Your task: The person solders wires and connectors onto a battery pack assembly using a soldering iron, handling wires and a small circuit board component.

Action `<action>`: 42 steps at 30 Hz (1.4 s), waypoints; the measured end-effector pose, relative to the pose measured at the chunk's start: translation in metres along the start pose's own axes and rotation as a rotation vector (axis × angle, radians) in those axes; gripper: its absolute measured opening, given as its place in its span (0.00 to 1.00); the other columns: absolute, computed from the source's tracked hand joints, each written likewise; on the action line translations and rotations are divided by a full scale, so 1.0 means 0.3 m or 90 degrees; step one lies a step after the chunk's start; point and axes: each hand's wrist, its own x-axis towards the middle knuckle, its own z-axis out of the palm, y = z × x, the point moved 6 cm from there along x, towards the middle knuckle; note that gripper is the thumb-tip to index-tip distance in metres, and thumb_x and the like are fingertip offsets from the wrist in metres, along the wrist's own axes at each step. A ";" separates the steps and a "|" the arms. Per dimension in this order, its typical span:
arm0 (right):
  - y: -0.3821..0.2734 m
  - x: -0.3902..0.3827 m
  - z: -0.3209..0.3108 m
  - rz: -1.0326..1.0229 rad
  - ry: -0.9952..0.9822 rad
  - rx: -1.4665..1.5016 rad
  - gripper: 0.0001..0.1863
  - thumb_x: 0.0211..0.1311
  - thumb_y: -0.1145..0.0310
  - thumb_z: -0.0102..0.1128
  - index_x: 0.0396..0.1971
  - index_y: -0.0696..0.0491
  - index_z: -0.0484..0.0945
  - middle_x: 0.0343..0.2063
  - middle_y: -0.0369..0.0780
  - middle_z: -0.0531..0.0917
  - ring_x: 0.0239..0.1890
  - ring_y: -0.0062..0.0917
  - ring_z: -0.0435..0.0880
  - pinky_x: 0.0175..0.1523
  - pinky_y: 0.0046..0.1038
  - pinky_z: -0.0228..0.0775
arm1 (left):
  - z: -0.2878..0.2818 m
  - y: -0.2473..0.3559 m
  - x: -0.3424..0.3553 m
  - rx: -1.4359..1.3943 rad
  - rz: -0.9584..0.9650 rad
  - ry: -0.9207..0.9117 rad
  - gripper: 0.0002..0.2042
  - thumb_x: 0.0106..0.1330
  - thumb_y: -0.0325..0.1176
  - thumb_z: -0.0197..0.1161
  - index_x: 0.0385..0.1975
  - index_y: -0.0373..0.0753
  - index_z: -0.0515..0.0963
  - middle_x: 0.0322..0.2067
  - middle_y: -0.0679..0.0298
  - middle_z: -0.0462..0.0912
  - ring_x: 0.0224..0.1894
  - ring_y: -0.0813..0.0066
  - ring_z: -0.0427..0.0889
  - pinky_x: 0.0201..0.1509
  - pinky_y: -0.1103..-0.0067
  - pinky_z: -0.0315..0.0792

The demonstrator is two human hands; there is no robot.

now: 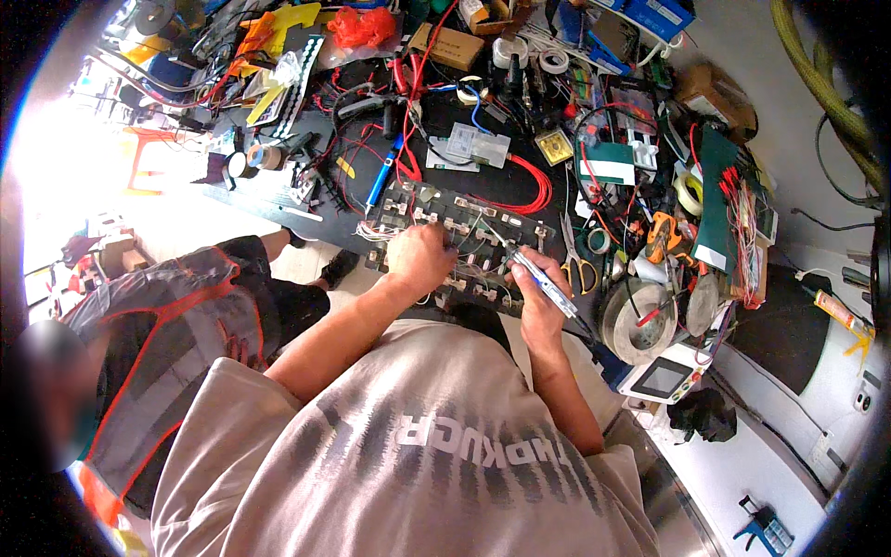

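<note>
A person in a beige T-shirt (390, 483) leans over a crowded dark bench (320, 209), 2 bare hands at a dark board (478, 243) dotted with metal tabs and wires. The left hand (422, 258) is bent low over the board, its fingertips hard to make out. The right hand (540, 311) grips 1 pen-shaped tool (549, 286), thin tip angled toward the board. Just beyond lie 1 blue pen-like tool (381, 176) and a loop of red wire (538, 181); 1 pair of orange-handled scissors (583, 271) sits to the right. Over on the left there's another person (176, 325) in a dark, orange-trimmed vest.
</note>
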 end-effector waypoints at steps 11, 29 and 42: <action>0.010 0.025 0.019 -0.006 -0.068 -0.051 0.13 0.68 0.76 0.68 0.50 0.61 0.83 0.42 0.41 0.88 0.43 0.21 0.86 0.51 0.23 0.79 | -0.031 0.005 -0.007 -0.063 -0.058 0.034 0.17 0.54 0.45 0.71 0.33 0.35 0.85 0.33 0.45 0.88 0.40 0.45 0.89 0.48 0.58 0.82; 0.057 0.033 0.070 0.009 -0.148 -0.107 0.15 0.70 0.69 0.69 0.52 0.59 0.84 0.42 0.37 0.89 0.42 0.16 0.84 0.49 0.22 0.77 | -0.028 0.002 -0.008 -0.070 -0.034 0.031 0.16 0.55 0.45 0.68 0.31 0.36 0.86 0.29 0.47 0.88 0.36 0.46 0.89 0.45 0.59 0.81; 0.026 0.027 0.072 0.009 -0.140 -0.129 0.14 0.70 0.71 0.68 0.52 0.59 0.84 0.42 0.38 0.89 0.43 0.18 0.85 0.50 0.22 0.78 | -0.013 -0.009 -0.023 -0.082 -0.035 0.050 0.15 0.55 0.45 0.69 0.30 0.38 0.85 0.27 0.48 0.87 0.36 0.46 0.88 0.44 0.59 0.81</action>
